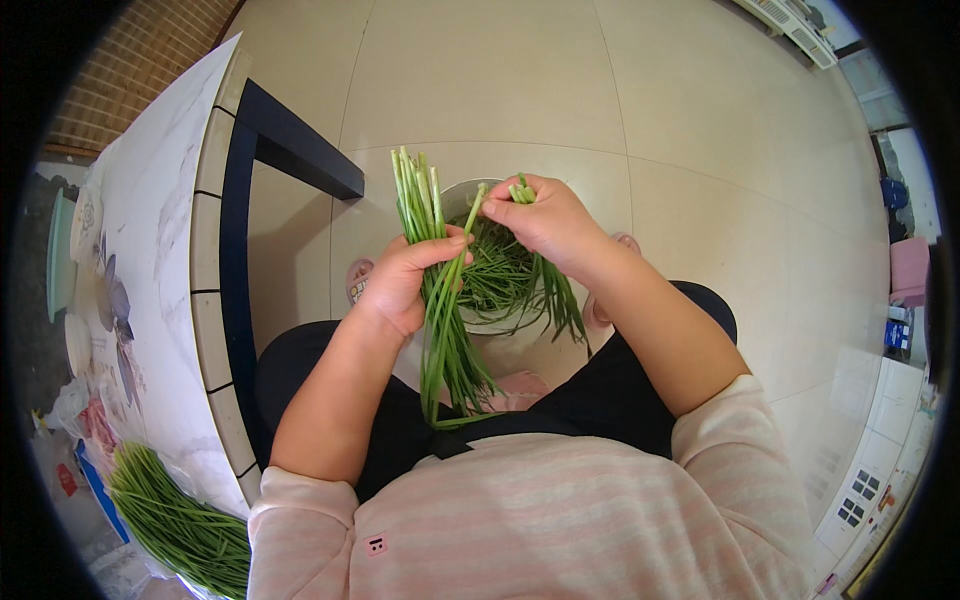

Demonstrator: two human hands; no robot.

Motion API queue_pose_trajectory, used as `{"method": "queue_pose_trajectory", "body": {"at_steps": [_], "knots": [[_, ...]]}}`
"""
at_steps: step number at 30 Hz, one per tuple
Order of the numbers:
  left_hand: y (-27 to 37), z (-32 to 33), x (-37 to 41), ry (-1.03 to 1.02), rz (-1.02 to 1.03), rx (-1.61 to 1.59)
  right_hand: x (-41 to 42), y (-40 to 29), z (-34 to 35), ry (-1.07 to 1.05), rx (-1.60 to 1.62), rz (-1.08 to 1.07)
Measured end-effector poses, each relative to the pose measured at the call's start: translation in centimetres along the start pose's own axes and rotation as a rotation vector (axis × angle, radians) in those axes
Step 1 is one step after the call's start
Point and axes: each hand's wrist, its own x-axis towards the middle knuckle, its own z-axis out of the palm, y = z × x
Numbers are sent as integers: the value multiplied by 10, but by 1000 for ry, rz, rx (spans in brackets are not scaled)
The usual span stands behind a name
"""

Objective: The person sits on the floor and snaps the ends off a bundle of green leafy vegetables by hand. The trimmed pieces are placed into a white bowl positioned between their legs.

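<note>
My left hand (pixel 409 281) is wrapped around a bunch of garlic chives (pixel 442 300), pale stem ends up and green leaves hanging toward my lap. One stem leans out of the bunch to the right, and the fingertips of my right hand (pixel 551 225) are at its pale tip. A smaller bundle of chives (pixel 559 300) is also tucked in my right hand, its cut ends poking out above the fingers and its leaves drooping. Under both hands stands a light-coloured bucket (pixel 457 196) on the floor, with loose green chive pieces (pixel 499 274) inside.
At my left is a table with a marble-patterned cover (pixel 161 217) and a dark table leg (pixel 307 146). More chives (pixel 172 517) lie on plastic at its near end. Pink slippers (pixel 360 277) flank the bucket on the tiled floor (pixel 480 75). White cabinets (pixel 889 420) line the right side.
</note>
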Motion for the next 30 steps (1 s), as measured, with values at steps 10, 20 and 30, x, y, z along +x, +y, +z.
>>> {"method": "queue_pose_trajectory", "body": {"at_steps": [10, 20, 30], "knots": [[2, -8, 1, -14, -118, -108, 17, 16, -15, 208, -376, -3], [5, -7, 2, 109, -6, -50, 14, 13, -11, -116, -411, 103], [-1, 0, 1, 4, 41, 82, 2, -6, -2, -207, 241, 143]]}}
